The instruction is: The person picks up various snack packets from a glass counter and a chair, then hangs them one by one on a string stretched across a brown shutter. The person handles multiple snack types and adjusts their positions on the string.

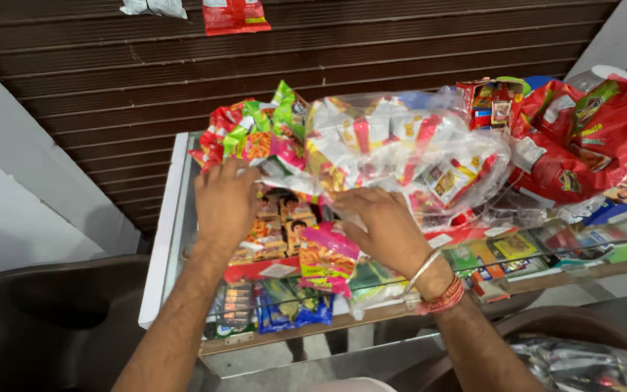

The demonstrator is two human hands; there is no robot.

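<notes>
My left hand (225, 202) rests on a bunch of red, green and pink snack packets (252, 134) at the left of a glass counter. My right hand (379, 225) presses on a clear plastic bag (408, 156) stuffed with white, yellow and red sachets. Whether either hand actually grips its bundle I cannot tell; fingers are spread over the packs. A pink and orange packet (328, 258) lies just below my right hand. My right wrist wears a metal bangle and red threads.
A glass-topped counter (175, 218) holds shelves of boxed snacks beneath. A big red packet bundle (582, 141) and jars sit at the right. A brown slatted shutter (110, 72) stands behind. Dark chairs (52, 319) flank the counter; a plastic bag of dark packets (582, 366) lies lower right.
</notes>
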